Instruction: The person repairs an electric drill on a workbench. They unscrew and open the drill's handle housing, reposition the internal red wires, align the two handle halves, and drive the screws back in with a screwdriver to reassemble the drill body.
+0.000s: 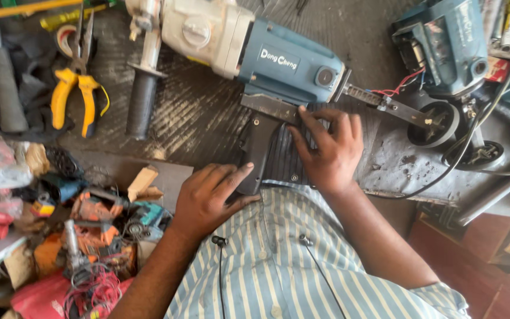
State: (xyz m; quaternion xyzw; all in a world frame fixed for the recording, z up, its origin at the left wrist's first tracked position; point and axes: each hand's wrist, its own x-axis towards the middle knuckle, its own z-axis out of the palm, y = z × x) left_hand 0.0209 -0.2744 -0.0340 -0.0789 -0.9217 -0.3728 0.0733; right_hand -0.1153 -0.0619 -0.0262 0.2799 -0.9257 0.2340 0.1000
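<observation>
This was a repair workshop. A big blue power drill (pixel 255 53) lay opened on the worn bench (pixel 196 112). Yellow-handled pliers (pixel 78 88) and heaped tool parts (pixel 90 236) surrounded it.

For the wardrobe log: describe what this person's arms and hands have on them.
Both the left hand and right hand are bare, with no gloves, rings or watch visible. The forearms are uncovered. A short-sleeved shirt with pale blue and white stripes is worn; thin black earphone cables hang down its front.

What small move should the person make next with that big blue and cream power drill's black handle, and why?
Probably press the black handle cover up flush against the blue and cream drill body. The left hand already cups the cover's lower end and the right hand lies flat on its ribbed side, yet the cover appears to sit askew under the body.
</observation>
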